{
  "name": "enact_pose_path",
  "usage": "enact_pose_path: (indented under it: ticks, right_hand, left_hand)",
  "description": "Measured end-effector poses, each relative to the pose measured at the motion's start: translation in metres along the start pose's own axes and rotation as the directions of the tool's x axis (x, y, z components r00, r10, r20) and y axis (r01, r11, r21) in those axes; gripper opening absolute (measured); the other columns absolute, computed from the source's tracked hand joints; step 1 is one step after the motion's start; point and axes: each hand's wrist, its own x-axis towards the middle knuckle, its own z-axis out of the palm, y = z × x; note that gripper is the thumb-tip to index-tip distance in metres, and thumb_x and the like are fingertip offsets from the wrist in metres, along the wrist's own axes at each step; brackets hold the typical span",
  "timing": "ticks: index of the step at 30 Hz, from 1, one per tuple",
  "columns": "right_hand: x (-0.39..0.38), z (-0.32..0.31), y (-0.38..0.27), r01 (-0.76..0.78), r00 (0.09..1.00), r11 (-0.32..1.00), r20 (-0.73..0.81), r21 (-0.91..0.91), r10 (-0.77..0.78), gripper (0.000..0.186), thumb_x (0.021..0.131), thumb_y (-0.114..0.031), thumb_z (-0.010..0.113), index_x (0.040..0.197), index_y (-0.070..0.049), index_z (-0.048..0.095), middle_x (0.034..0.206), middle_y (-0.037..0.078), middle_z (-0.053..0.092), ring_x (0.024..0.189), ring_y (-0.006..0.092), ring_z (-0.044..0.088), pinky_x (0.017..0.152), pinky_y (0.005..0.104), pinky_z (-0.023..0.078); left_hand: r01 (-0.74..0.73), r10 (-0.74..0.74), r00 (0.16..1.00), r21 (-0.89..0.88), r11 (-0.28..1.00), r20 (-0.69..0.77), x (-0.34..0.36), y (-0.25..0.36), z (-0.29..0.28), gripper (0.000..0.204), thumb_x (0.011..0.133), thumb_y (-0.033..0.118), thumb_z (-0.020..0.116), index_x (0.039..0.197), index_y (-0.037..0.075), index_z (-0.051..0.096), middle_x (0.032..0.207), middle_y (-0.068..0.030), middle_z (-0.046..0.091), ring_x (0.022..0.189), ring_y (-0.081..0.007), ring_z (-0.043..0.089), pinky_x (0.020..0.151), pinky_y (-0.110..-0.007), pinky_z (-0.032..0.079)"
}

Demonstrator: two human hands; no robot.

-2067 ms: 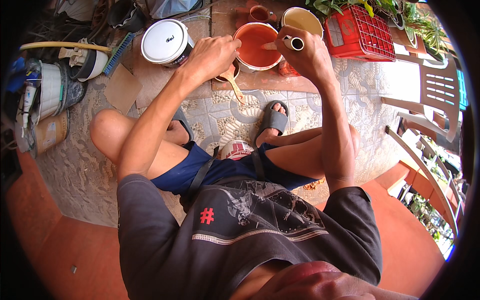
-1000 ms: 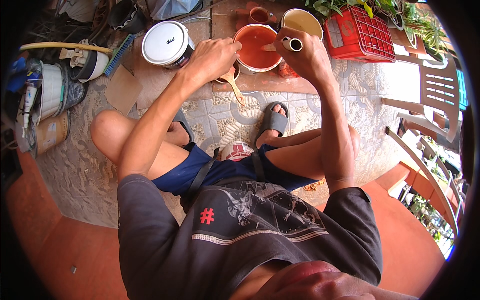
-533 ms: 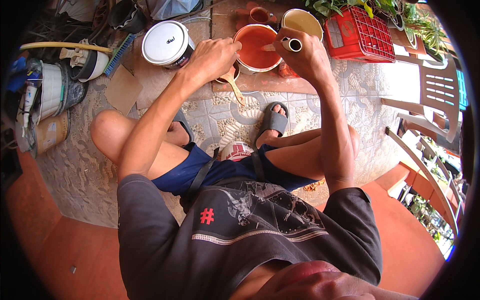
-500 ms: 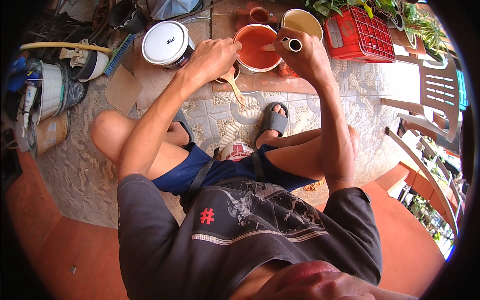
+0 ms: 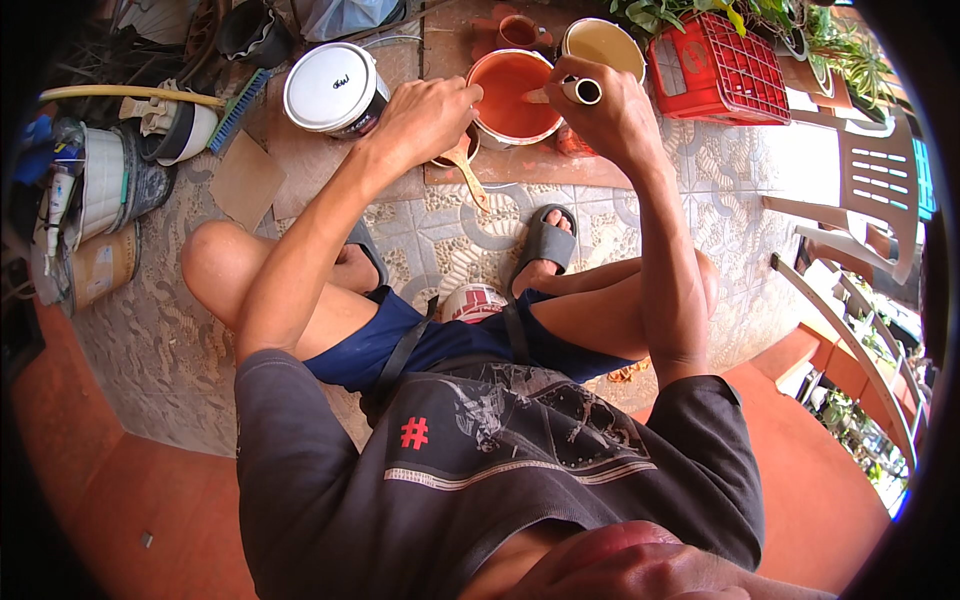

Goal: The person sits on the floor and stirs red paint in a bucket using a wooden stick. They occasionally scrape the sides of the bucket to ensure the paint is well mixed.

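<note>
My left hand (image 5: 425, 115) has its fingers closed on the left rim of a white bucket of orange paint (image 5: 505, 85). My right hand (image 5: 615, 120), at the bucket's right, grips a hollow tube-like handle (image 5: 586, 88); the pale lower part of this tool reaches into the paint. A wooden-handled brush (image 5: 468, 170) lies across a small can (image 5: 440, 157), mostly hidden under my left hand. A lidded white tub (image 5: 326, 82) stands to the left, an open pail of beige paint (image 5: 605, 42) behind my right hand. A red cup (image 5: 516, 28) stands behind the orange bucket.
I sit low on a tiled floor (image 5: 420, 245), knees spread, a white bucket (image 5: 473, 303) between my legs. At left are stacked containers (image 5: 100, 190), a hose and a blue-bristled broom (image 5: 235, 108). A red crate (image 5: 715, 70), plants, a plastic chair (image 5: 870, 190) and railings are at right.
</note>
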Motion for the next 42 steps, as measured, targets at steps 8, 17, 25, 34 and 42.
enact_pose_path:
  ticks: [8, 17, 25, 34, 42]
  right_hand:
    - [-0.0002, -0.0006, -0.0022, -0.001, 1.000, 1.000, 0.007, 0.000, 0.001, 0.017, 0.098, -0.029, 0.063, 0.097, -0.017, 0.075, 0.072, 0.018, 0.072, 0.072, 0.0404, 0.073, 0.072, 0.0494, 0.058]
    - [0.0003, 0.0009, -0.0017, 0.001, 1.000, 1.000, 0.007, -0.002, -0.001, 0.018, 0.097, -0.030, 0.064, 0.098, -0.017, 0.075, 0.077, 0.019, 0.073, 0.076, 0.0416, 0.073, 0.074, 0.0503, 0.058]
    - [0.0000, 0.0005, -0.0022, -0.002, 1.000, 1.000, 0.012, 0.017, 0.002, 0.015, 0.096, -0.028, 0.065, 0.096, -0.017, 0.075, 0.073, 0.018, 0.072, 0.072, 0.0405, 0.072, 0.072, 0.0492, 0.058]
    - [0.0000, -0.0011, -0.0042, -0.012, 1.000, 1.000, 0.025, 0.002, 0.012, 0.016, 0.096, -0.027, 0.071, 0.097, -0.012, 0.076, 0.075, 0.018, 0.074, 0.077, 0.0383, 0.075, 0.072, 0.0447, 0.058]
    - [0.0007, -0.0001, -0.0046, -0.007, 1.000, 1.000, 0.020, 0.002, 0.007, 0.016, 0.095, -0.028, 0.072, 0.098, -0.012, 0.076, 0.078, 0.018, 0.075, 0.079, 0.0386, 0.075, 0.074, 0.0453, 0.058]
  left_hand:
    - [0.004, -0.004, 1.000, 0.012, 1.000, 0.004, -0.0002, 0.0005, -0.0003, 0.024, 0.101, 0.021, 0.065, 0.120, 0.008, 0.072, 0.103, -0.0138, 0.072, 0.096, -0.0382, 0.073, 0.084, -0.050, 0.059]
    - [-0.001, 0.001, 1.000, 0.018, 1.000, 0.004, -0.0001, -0.0004, 0.0012, 0.024, 0.100, 0.021, 0.066, 0.119, 0.008, 0.072, 0.103, -0.0138, 0.072, 0.096, -0.0380, 0.073, 0.084, -0.050, 0.059]
    - [-0.008, 0.008, 1.000, 0.013, 1.000, -0.007, 0.0001, -0.0009, 0.0033, 0.024, 0.100, 0.020, 0.066, 0.120, 0.008, 0.072, 0.103, -0.0137, 0.072, 0.096, -0.0377, 0.073, 0.085, -0.050, 0.059]
    - [0.003, -0.004, 1.000, 0.009, 1.000, 0.011, 0.0000, 0.0005, 0.0020, 0.024, 0.100, 0.020, 0.065, 0.120, 0.008, 0.072, 0.104, -0.0130, 0.073, 0.097, -0.0374, 0.073, 0.085, -0.049, 0.059]
    - [-0.001, 0.001, 1.000, 0.001, 1.000, 0.007, -0.0001, 0.0003, 0.0030, 0.024, 0.099, 0.019, 0.066, 0.120, 0.008, 0.071, 0.105, -0.0136, 0.073, 0.098, -0.0379, 0.073, 0.086, -0.050, 0.059]
